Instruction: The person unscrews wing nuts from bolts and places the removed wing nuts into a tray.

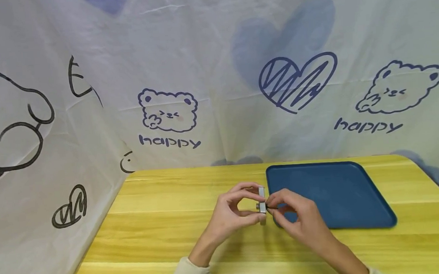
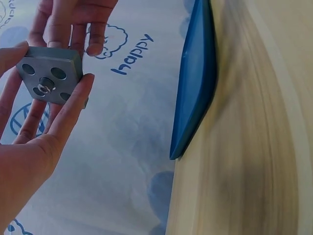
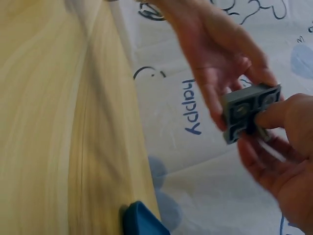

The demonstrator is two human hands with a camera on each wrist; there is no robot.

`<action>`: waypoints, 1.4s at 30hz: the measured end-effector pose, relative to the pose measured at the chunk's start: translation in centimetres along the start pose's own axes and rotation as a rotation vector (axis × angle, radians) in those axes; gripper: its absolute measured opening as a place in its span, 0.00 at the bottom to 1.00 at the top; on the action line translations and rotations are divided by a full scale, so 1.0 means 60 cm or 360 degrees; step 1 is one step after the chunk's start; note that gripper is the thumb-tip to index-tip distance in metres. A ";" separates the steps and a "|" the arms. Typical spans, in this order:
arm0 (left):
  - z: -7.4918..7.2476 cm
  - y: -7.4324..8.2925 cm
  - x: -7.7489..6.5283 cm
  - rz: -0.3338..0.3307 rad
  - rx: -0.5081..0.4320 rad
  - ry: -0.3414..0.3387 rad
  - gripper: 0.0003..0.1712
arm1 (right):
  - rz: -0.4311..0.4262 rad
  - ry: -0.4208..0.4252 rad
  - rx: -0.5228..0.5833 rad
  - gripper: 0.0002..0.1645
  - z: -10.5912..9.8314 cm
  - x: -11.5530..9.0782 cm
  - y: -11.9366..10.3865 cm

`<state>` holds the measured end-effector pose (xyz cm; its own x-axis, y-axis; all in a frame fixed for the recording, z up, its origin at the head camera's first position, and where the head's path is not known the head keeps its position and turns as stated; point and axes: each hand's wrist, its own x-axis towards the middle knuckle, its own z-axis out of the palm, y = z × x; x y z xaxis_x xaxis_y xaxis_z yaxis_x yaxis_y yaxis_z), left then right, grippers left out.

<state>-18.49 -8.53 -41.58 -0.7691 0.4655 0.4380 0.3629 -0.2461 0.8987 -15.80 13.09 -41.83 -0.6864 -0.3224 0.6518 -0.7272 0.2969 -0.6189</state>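
Printed cloth (image 1: 219,70): is hanging beyond both hands and to their left.
Tabletop (image 1: 141,217): is spreading beneath both hands.
Left hand (image 1: 226,220): is gripping the grey block (image 1: 262,207) by its edges, thumb opposite fingers.
Block: is standing on edge between the hands, its holed face pointing toward the left palm.
Right hand (image 1: 305,215): is pinching a small dark part (image 1: 273,208) at the block's other face.
Blue tray (image 1: 332,188): is lying beyond the right hand, extending rightward.

2 hands (image 1: 228,216) (image 1: 303,215), 1 blk (image 2: 43,73), 1 tray (image 1: 336,197), 1 tbl (image 1: 153,225).
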 end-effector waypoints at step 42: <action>0.013 0.007 -0.004 -0.0060 0.0152 -0.0065 0.15 | 0.1186 -0.0169 0.0878 0.19 -0.021 0.004 -0.004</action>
<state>-17.73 -8.07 -41.32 -0.7615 0.5079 0.4027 0.3842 -0.1466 0.9115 -15.77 14.06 -40.99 -0.9507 -0.3090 -0.0240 0.0251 0.0003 -0.9997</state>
